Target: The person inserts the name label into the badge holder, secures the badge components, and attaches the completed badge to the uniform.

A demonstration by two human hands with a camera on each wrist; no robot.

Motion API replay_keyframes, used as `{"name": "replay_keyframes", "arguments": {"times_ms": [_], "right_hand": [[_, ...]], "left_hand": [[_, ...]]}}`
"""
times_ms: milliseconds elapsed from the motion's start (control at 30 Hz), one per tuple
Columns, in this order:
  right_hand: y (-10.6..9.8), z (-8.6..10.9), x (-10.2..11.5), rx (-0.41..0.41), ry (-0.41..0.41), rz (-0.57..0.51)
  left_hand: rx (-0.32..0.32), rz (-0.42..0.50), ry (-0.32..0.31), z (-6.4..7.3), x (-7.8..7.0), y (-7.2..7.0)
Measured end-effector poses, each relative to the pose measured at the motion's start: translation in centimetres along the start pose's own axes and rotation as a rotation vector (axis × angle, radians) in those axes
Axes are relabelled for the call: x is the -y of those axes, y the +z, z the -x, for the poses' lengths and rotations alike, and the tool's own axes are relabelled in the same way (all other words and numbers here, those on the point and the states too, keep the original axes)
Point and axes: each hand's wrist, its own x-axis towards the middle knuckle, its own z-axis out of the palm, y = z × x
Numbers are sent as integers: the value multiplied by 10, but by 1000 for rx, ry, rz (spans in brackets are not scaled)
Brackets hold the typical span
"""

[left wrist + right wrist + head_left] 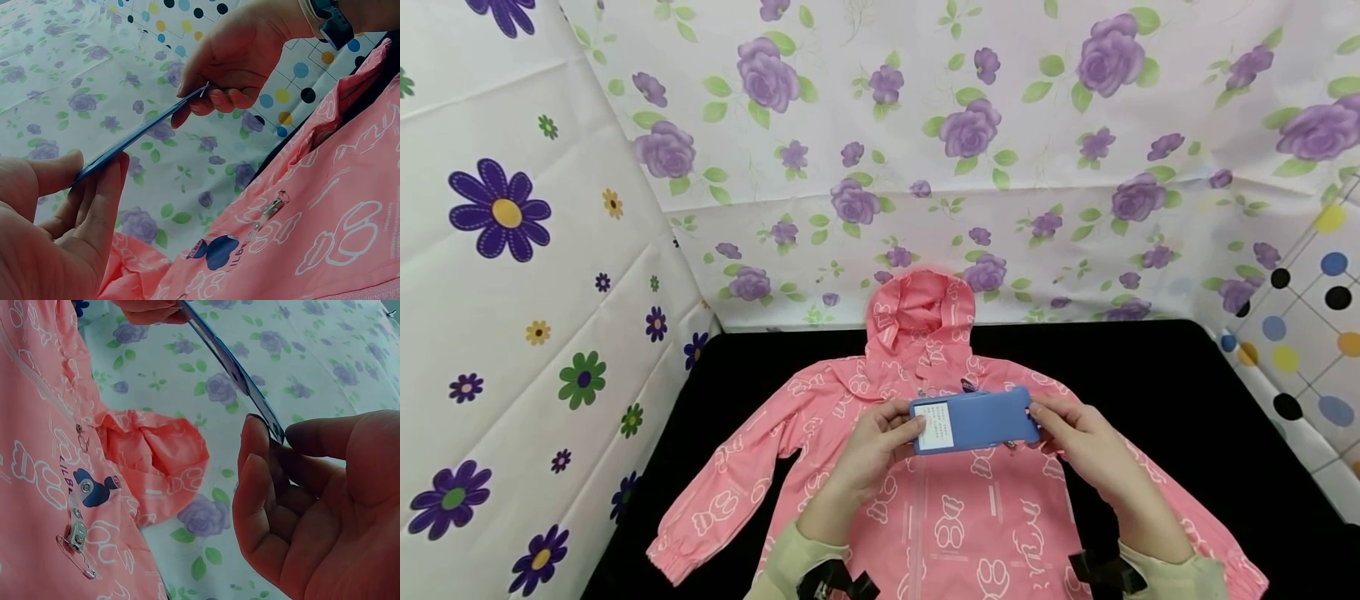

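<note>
A blue card holder (992,417), with a white printed label showing at one end, is held level above the chest of a pink jacket (820,500). My left hand (876,446) pinches the labelled end between thumb and fingers. At the opposite end my right hand (1086,437) pinches the slotted edge. Both wrist views show the holder nearly edge-on, thin and flat. Below it, a metal badge clip with a safety pin (76,536) hangs on the jacket beside a dark blue bear print (94,487). A zipper pull (81,434) shows nearby.
The jacket lies spread face up on a black table (752,358), its hood (917,312) toward the back edge and sleeves out to both sides. Flower-printed sheets (820,125) stand behind and at left; a dotted sheet (1315,358) stands at right.
</note>
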Motion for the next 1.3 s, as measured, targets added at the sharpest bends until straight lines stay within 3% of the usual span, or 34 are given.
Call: {"name": "replay_keyframes", "arguments": {"times_ms": [533, 800, 1300], "right_hand": [[1, 0, -3, -66, 32, -27], [0, 0, -1, -56, 1, -32], [16, 4, 1, -5, -49, -75]], "left_hand": [[9, -27, 1, 3, 0, -1], [-2, -44, 4, 0, 3, -1], [79, -23, 15, 4, 3, 1]]}}
